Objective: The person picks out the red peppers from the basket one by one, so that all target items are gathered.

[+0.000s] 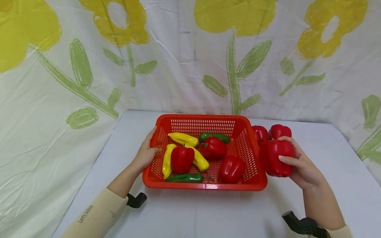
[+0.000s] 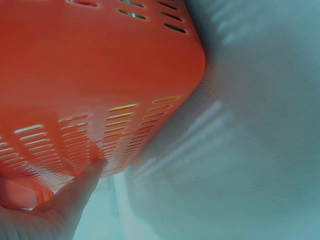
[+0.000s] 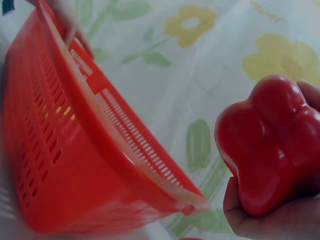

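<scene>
A red plastic basket point(image 1: 205, 186) stands on the white table. My left hand point(image 1: 145, 153) grips its left side at the rim; in the left wrist view a finger lies along the slotted wall point(image 2: 90, 65). Just outside the basket's right rim, my right hand point(image 1: 305, 172) holds a red bell pepper point(image 1: 276, 160). Its lobed underside point(image 3: 270, 145) faces the right wrist camera. Inside the basket lie red bell peppers point(image 1: 182, 160), long yellow peppers point(image 1: 183, 139) and green peppers point(image 1: 184, 178).
Two more red bell peppers point(image 1: 280, 131) sit behind the held one, to the right of the basket. A white cloth point(image 1: 178, 66) printed with yellow flowers hangs behind the table point(image 1: 184, 215) and at its left side.
</scene>
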`<state>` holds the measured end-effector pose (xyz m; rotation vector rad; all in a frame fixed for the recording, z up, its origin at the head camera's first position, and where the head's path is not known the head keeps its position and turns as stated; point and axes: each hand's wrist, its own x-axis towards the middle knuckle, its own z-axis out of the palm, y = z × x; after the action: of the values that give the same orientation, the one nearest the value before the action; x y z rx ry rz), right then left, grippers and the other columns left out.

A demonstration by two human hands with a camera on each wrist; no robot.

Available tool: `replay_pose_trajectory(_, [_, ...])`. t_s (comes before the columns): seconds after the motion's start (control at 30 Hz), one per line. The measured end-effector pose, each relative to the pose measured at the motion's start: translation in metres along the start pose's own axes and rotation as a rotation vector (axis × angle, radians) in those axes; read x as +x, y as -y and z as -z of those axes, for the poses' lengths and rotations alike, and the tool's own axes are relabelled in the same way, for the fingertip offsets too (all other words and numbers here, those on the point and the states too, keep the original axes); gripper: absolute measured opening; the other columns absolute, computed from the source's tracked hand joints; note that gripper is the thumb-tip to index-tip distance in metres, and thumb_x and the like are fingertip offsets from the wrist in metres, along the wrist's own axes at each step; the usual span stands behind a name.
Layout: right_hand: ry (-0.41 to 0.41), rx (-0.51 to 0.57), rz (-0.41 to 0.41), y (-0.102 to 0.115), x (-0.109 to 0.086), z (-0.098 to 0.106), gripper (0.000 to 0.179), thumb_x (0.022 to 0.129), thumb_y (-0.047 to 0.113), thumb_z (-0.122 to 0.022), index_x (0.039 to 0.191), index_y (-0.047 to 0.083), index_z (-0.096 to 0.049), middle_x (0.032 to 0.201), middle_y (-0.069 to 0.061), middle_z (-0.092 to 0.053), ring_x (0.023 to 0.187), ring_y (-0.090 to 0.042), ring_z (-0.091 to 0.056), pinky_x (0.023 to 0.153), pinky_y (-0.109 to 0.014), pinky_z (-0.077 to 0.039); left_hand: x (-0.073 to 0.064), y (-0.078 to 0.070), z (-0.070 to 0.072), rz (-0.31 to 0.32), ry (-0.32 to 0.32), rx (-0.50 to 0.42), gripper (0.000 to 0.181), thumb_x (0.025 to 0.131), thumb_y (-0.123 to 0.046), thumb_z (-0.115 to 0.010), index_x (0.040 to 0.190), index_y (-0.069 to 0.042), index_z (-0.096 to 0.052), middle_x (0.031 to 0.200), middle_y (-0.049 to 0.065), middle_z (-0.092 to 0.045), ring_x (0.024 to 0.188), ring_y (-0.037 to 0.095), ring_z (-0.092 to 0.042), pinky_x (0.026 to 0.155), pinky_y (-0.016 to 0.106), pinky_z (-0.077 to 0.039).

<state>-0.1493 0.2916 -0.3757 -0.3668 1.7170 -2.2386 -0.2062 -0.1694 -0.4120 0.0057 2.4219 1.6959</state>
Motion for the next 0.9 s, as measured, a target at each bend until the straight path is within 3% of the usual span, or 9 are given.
replay_pose_trajectory(0.57, [-0.107, -0.044, -0.025, -0.012, -0.001, 0.019, 0.05, 0.091, -0.004, -0.04, 0.128, 0.03, -0.039, 0.125, 0.007, -0.042, 0.112, -0.009, -0.046, 0.076, -0.032, -0.057, 0.001, -0.001, 0.0, 0.004, 0.004, -0.009, 0.08, 0.089, 0.001, -0.043, 0.151, -0.031, -0.004, 0.157, 0.009, -0.01, 0.133, 0.037, -0.033, 0.096, 0.051, -0.045])
replay_pose_trajectory(0.9, [-0.145, 0.014, -0.076, -0.025, 0.002, 0.03, 0.046, 0.094, 0.001, -0.039, 0.127, 0.033, -0.039, 0.124, 0.009, -0.042, 0.11, -0.008, -0.045, 0.078, -0.031, -0.056, 0.001, -0.001, 0.0, 0.005, 0.006, -0.014, 0.08, 0.089, 0.001, -0.043, 0.151, -0.031, -0.004, 0.157, 0.009, -0.01, 0.133, 0.037, -0.033, 0.097, 0.051, -0.044])
